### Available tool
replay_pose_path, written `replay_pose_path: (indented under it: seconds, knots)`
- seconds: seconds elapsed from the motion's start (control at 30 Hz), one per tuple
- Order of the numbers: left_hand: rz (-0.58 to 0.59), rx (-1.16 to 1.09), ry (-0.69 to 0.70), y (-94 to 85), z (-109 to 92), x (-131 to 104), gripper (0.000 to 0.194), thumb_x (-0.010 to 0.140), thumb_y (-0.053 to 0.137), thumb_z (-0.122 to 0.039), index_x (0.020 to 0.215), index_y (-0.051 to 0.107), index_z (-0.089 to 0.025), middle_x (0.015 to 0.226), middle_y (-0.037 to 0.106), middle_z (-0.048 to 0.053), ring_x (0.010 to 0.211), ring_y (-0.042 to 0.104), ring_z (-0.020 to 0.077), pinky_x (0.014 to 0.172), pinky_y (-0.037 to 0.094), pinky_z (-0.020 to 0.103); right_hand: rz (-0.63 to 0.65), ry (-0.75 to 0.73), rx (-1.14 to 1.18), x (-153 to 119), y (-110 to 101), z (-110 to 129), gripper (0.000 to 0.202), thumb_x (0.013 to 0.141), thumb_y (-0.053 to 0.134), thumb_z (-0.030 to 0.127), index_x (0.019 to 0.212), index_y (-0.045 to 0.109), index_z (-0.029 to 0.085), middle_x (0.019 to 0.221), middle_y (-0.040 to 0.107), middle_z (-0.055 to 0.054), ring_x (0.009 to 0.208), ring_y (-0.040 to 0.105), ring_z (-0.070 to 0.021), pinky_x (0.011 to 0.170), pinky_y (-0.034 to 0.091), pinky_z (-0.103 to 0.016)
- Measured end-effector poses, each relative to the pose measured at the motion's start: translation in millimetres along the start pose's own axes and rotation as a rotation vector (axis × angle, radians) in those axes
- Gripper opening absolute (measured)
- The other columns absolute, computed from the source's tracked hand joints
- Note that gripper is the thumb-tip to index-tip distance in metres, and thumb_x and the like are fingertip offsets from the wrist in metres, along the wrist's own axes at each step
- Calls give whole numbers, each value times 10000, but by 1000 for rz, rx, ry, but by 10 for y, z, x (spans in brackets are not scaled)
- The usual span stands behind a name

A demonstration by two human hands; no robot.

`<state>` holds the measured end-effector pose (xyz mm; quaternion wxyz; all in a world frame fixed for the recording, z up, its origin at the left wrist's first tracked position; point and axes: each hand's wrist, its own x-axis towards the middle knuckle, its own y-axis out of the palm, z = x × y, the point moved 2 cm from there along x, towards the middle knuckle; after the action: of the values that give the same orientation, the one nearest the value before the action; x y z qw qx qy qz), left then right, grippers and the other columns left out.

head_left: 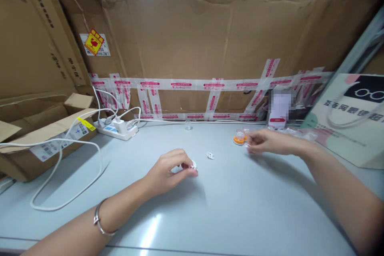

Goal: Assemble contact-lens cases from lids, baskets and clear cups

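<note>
Between the thumb and fingers of my left hand (172,170), a small white round piece (194,165) is pinched just above the table. My right hand (264,142) is farther back on the right, somewhat blurred, with its fingertips closed together. A whitish bit shows at those fingertips, too blurred to name. Touching or just beside them is an orange round piece (238,140) with a clear part on top. On the table between my hands lies a small white plastic piece with thin prongs (210,155).
A white power strip (118,128) with plugs and a looping white cable (100,156) is at left, beside an open cardboard box (45,140). A clear round piece (188,125) sits near the large carton (186,40) behind. A printed bag (348,128) stands right.
</note>
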<state>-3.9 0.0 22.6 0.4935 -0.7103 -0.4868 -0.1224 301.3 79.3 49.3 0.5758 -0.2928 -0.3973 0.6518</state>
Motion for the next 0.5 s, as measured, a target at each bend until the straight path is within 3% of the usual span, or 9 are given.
replay_pose_path:
  seconds: [0.03,0.07,0.23,0.37,0.5]
  knots:
    - [12,-21,-24,10,4,5,68,800,585,-173,750,615,-137,667,589,33,638,530,112,597,435,225,214,-64,129,-6,64,140,129,633,679,280,632,608,173,626,663,-28,588,602,-146,562,409,-237]
    - [19,-45,-50,18,5,11,64,802,581,-171,763,621,-140,691,593,37,658,538,116,603,441,227,318,-106,259,-16,120,280,182,670,655,347,708,605,175,698,675,-40,654,617,-162,601,428,-255]
    - [-66,-147,-203,23,2,40,66,791,592,-181,758,636,-145,789,595,48,719,572,120,656,477,237,247,-134,642,-100,542,779,283,653,679,428,708,632,155,678,642,-17,601,574,-117,628,444,-268]
    - [-151,-254,-354,35,51,26,107,775,607,-189,869,630,-144,723,609,19,666,584,111,626,491,222,352,-36,864,-210,908,917,324,629,699,437,753,677,138,652,644,-11,572,561,-96,633,450,-265]
    - [-109,-287,-376,66,85,15,160,783,589,-177,929,649,-149,749,621,28,661,598,110,620,504,218,449,-12,1000,-285,1006,974,296,641,704,402,790,688,146,702,675,-20,639,587,-105,692,453,-265]
